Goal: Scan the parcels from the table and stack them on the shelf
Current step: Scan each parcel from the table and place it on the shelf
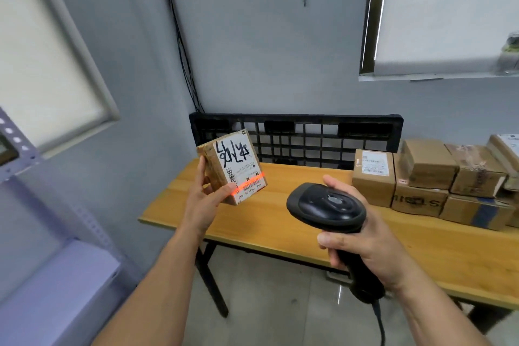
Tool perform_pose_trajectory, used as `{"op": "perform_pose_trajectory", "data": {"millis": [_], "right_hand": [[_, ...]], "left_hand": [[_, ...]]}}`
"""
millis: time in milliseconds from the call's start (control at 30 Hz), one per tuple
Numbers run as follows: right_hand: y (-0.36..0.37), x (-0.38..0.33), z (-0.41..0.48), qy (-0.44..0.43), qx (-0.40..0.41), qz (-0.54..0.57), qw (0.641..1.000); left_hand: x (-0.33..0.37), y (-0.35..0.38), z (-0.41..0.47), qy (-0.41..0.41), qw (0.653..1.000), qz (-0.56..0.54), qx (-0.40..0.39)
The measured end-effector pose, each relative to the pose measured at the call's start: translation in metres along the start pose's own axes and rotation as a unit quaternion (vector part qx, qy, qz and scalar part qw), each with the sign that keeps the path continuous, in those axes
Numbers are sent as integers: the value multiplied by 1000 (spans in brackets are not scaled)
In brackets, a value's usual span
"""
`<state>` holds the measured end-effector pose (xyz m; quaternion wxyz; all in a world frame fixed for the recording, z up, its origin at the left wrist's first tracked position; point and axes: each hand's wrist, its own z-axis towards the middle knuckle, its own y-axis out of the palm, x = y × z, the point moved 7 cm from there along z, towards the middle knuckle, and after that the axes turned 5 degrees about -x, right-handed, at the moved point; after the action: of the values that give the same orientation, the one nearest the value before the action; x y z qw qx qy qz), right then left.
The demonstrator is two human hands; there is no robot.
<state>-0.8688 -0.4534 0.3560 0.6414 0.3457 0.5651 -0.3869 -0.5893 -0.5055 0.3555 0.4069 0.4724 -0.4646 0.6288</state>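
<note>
A small brown cardboard parcel is gripped by the left hand, at ten o'clock of the black handheld scanner clasped by the right hand. Its white label is tilted scannerward so the red beam crosses the barcode.

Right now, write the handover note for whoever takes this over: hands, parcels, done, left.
Left hand holds a small parcel over the table's left end, label towards the scanner.
Right hand grips the scanner; its red line lies across the label's lower barcode.
Other parcels sit piled at the table's right end.
Done: this parcel is under the beam; whether it registered cannot be told.
Left: place it on the shelf at the left, then scan and stack the pile.
</note>
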Motion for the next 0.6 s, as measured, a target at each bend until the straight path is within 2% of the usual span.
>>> {"op": "perform_pose_trajectory", "data": {"millis": [400, 600], "right_hand": [[135, 1, 52, 0, -49, -14, 999], [191, 9, 68, 16, -79, 13, 997]], "left_hand": [[-22, -156, -28, -23, 994, -63, 88], [-33, -189, -39, -48, 994, -71, 72]]}}
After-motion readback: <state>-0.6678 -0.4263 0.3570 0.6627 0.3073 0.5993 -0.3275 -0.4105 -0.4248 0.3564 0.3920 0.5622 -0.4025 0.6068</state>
